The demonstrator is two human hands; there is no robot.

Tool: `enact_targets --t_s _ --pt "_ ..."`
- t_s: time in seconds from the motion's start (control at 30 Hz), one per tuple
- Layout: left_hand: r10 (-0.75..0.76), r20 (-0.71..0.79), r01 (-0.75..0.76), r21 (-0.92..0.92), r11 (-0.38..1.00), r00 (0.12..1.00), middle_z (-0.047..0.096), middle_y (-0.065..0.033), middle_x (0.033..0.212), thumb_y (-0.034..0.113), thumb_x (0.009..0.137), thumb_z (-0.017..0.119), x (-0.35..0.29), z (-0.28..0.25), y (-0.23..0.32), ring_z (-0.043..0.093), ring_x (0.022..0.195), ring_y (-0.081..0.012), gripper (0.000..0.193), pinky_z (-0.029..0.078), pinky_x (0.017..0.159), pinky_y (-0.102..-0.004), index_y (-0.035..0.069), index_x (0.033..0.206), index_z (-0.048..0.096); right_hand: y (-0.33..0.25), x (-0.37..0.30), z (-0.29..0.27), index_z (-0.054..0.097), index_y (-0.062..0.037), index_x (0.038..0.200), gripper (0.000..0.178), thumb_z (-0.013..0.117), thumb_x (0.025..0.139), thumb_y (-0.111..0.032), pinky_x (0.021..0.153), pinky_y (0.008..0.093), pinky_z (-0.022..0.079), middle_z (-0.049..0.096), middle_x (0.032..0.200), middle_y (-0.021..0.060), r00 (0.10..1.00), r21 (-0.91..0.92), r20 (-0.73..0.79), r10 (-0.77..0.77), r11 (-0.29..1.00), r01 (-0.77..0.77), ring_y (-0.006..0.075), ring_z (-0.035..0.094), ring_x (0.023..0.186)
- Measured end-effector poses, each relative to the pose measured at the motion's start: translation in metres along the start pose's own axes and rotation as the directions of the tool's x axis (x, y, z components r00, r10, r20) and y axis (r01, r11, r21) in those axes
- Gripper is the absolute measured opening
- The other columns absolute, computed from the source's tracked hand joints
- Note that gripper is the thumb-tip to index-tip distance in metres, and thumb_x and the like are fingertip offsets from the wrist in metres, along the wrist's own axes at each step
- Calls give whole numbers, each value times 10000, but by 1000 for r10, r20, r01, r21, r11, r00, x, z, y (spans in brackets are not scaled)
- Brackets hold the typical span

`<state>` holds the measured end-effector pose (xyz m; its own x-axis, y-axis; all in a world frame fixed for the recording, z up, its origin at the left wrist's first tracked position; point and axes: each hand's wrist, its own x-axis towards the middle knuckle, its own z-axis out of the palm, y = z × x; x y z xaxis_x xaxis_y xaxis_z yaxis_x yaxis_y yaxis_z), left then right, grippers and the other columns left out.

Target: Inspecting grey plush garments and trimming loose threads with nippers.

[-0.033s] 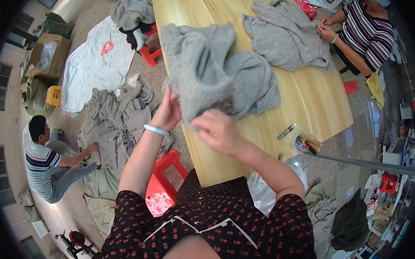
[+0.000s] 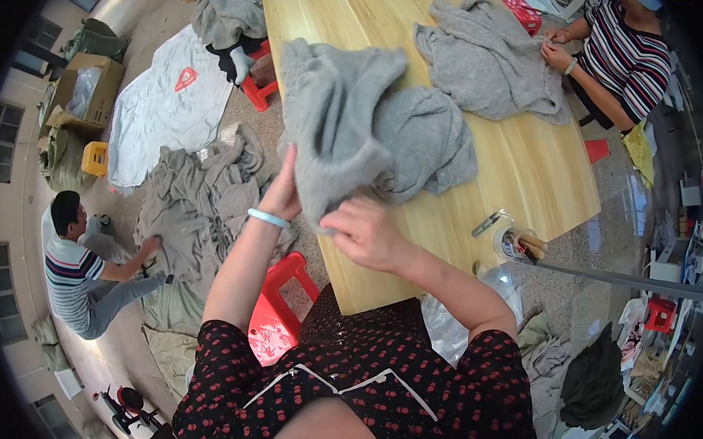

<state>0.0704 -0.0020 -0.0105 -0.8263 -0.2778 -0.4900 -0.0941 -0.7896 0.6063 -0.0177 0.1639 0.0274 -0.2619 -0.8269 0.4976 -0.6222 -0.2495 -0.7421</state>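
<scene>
1. Pinching the lower end of a grey garment between thumb and curled fingers of the right grip.
2. Touching the garment's left side with the left grip, thumb upright; cannot tell how tightly, with fingers hidden behind the fabric.
3. Keeping the garment along the left edge of the bench, toward the near-left corner.
4. Lying just right of it, bunched grey fabric; cannot tell whether joined.
5. Near the bench's near edge, toward the right corner: a jar beside a small metal tool.
</scene>
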Motion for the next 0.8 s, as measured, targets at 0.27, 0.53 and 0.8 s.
enact_targets --t_s 0.27,0.53,0.8 --pt "-238 -71 212 -266 941 969 593 -137 965 75 753 510 15 -40 -47 575 889 -250 284 453 839 -373 -39 1012 522 15 -60 30 590 -51 862 166 567 702 -90 673 355 438 543 734 95 932 144 331 146 969 -203 267 548 724" --pt "-28 -115 -11 -319 948 993 538 -129 1096 32 723 502 -18 -41 -40 522 999 -260 412 383 927 -384 -40 1124 441 77 -87 -3 520 -33 1039 348 568 695 -46 795 289 421 550 1047 82 647 165 288 706 629 -759 180 531 929" --pt "122 -48 -131 -274 953 991 512 -160 1137 19 712 465 -40 -22 -20 510 1036 -270 442 366 955 -390 -49 1147 421 88 -34 17 354 -43 1251 623 513 651 1 998 305 261 373 1290 105 897 205 248 367 885 -419 222 351 1198"
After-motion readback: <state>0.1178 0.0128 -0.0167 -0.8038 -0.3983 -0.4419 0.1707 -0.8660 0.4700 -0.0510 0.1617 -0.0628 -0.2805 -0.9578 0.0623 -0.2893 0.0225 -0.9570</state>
